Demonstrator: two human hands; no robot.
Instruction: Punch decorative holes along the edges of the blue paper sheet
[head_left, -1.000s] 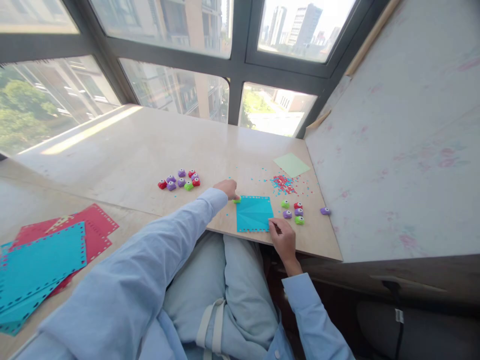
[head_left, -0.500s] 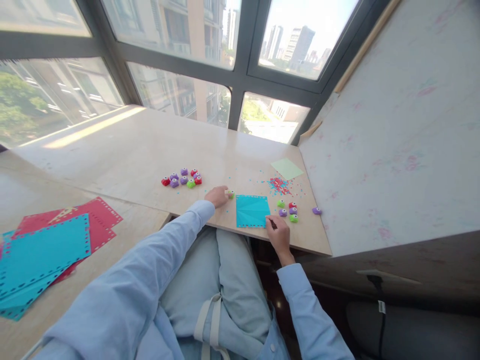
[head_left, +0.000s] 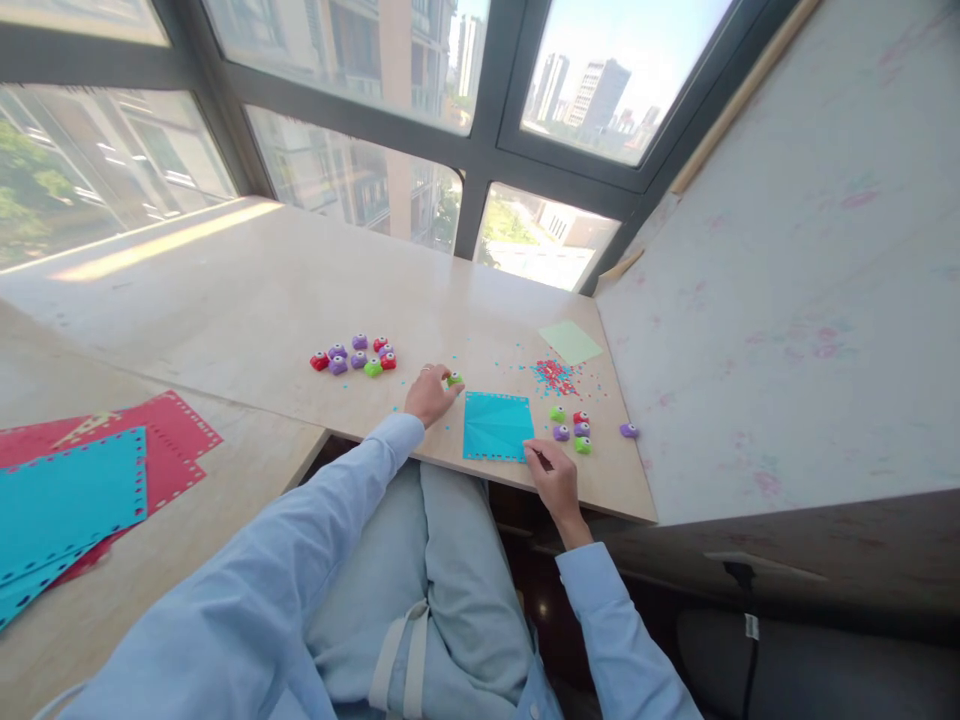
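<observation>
1. head view, left side: the left hand (head_left: 427, 395) rests on the pale tabletop (head_left: 247, 300), just left of the teal paper square (head_left: 496, 426). a small green punch (head_left: 454, 379) sits at its fingertips, touching them on the far side of the hand.
2. the left fingers are curled loosely toward the green punch; it looks pinched between thumb and forefinger, though the punch is too small to be sure the grip is closed.
3. head view, right side: the right hand (head_left: 553, 478) lies at the near right corner of the teal paper square, at the table's near edge. its fingers are bent in and press on that corner; whether they grip the sheet or only pin it down cannot be told.
4. the teal paper square lies flat between the two hands, with fold lines across it and small holes along its borders.
5. just right of the square sits a cluster of small punches (head_left: 570, 428), green, red and purple, near the right hand but apart from it; a lone purple punch (head_left: 628, 430) lies further right.
6. beyond them lie red and teal paper dots (head_left: 555, 375) and a pale green sheet (head_left: 571, 341).
7. another group of punches (head_left: 354, 356) sits left of the left hand, well apart.
8. far left, red and teal punched sheets (head_left: 82, 480) lie stacked.
</observation>
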